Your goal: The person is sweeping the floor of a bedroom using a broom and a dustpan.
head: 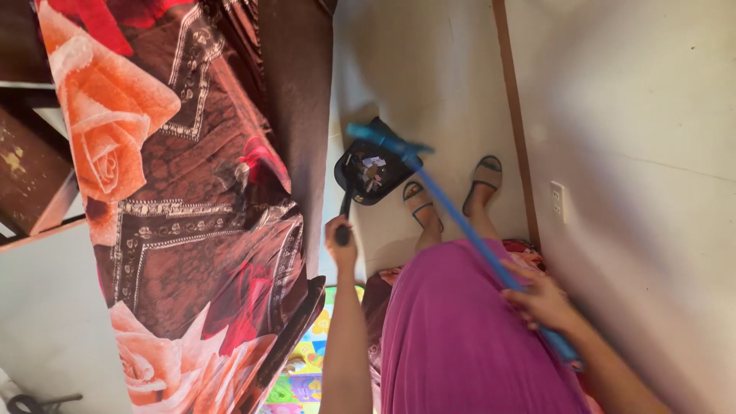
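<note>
Operator: Orientation of the long blue plastic broom?

Inspector: Long axis runs diagonally. The brush head sits at the upper end, directly over the black square plastic dustpan; the handle slants away from the dustpan toward the person's right side. The brush head itself is blurred.

Operator: Right hand condition?

Inspector: Fingers wrapped shut around the blue handle, near the end farthest from the dustpan. A short length of handle shows past the hand.

Operator: Dustpan orientation?

Inspector: Pan lies on the pale floor, with its thin black handle running from the pan's edge back toward the person. Small scraps of debris show inside the pan.

Operator: Left hand condition?

Inspector: Fingers closed around the end of the dustpan handle, arm extended straight toward the pan.

Operator: Surroundings relative to the dustpan?

Inspector: Two feet in grey strapped sandals stand just beside the pan, on the broom side. A brown bedcover printed with orange and red roses hangs on the opposite side. A purple skirt fills the space between the arms, nearer the person than the pan.
</note>
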